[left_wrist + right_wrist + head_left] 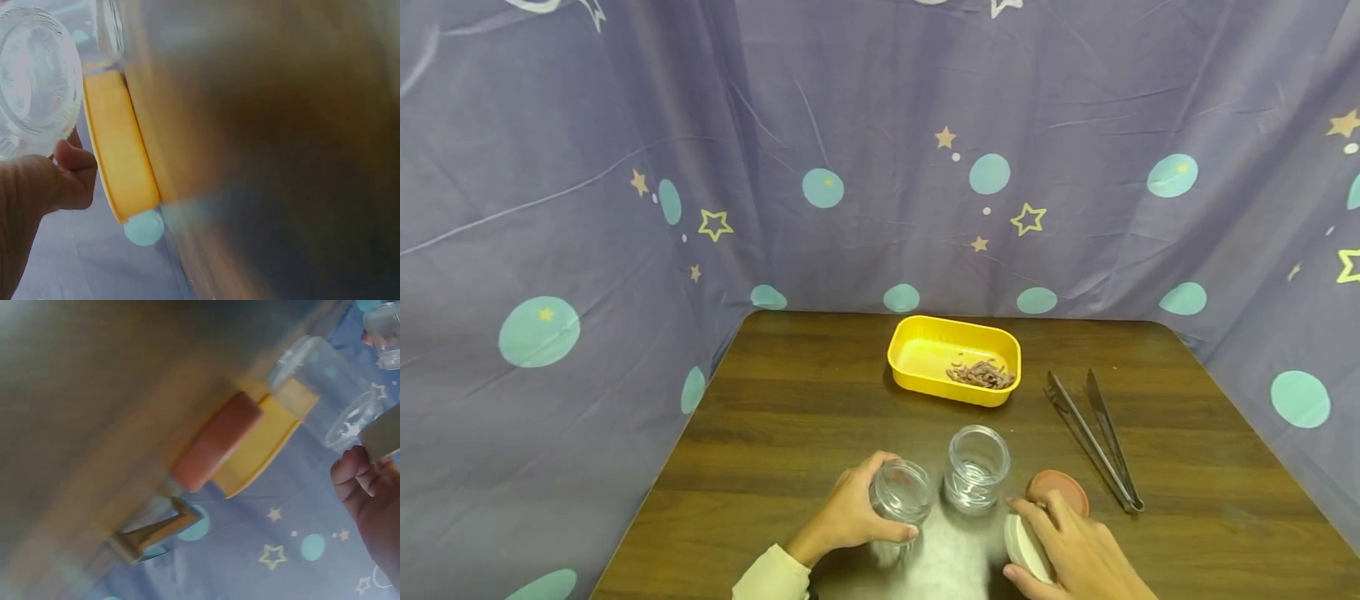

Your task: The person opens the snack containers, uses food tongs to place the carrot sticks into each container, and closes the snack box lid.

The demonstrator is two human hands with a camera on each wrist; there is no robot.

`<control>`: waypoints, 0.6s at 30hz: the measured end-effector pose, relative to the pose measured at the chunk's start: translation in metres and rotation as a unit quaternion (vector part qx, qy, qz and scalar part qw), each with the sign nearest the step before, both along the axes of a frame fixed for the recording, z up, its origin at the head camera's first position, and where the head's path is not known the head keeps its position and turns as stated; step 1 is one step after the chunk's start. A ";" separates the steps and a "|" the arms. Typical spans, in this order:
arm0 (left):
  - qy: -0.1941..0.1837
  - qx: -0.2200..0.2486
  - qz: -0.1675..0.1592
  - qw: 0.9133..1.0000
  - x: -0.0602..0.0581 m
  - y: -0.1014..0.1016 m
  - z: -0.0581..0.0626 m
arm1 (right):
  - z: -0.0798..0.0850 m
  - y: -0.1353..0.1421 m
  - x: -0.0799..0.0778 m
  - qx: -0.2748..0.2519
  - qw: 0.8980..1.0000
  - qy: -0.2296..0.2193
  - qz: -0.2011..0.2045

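My left hand (852, 510) grips a clear glass jar (904, 492) by its side, fingers behind and thumb in front. In the left wrist view the jar's ribbed round base (39, 75) faces the camera, so the jar is tilted. A second glass jar (976, 468) stands upright and open-topped on the table, between the two hands. Between thumb and fingers, my right hand (1078, 550) holds a cream-coloured lid (1027, 546), tipped on edge. Just behind that hand lies a reddish-brown lid (1063, 488), partly covered by the fingers.
A yellow tray (917, 382) sits toward the back of the wooden table (782, 417), with brown shredded pieces (982, 375) heaped at its right end. Metal tongs (1097, 450) lie spread at the right. A patterned curtain (880, 167) hangs behind the table.
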State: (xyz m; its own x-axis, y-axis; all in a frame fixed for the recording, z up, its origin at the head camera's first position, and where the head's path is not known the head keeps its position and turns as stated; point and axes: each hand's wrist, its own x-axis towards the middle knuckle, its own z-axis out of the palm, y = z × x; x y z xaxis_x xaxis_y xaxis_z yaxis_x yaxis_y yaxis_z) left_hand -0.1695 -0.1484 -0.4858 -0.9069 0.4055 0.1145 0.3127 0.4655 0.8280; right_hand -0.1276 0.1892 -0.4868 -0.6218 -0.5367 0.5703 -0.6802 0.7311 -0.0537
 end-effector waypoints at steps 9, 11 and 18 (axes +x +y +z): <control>0.003 -0.028 0.040 0.999 -0.015 -0.007 -0.005 | -0.019 0.019 0.011 0.069 0.992 -0.074 -0.081; 0.000 -0.032 0.046 0.998 -0.018 -0.008 -0.005 | -0.021 0.021 0.012 0.079 0.988 -0.101 -0.090; 0.005 -0.044 0.064 0.997 -0.027 -0.011 -0.006 | -0.028 0.025 0.014 0.115 0.976 -0.153 -0.108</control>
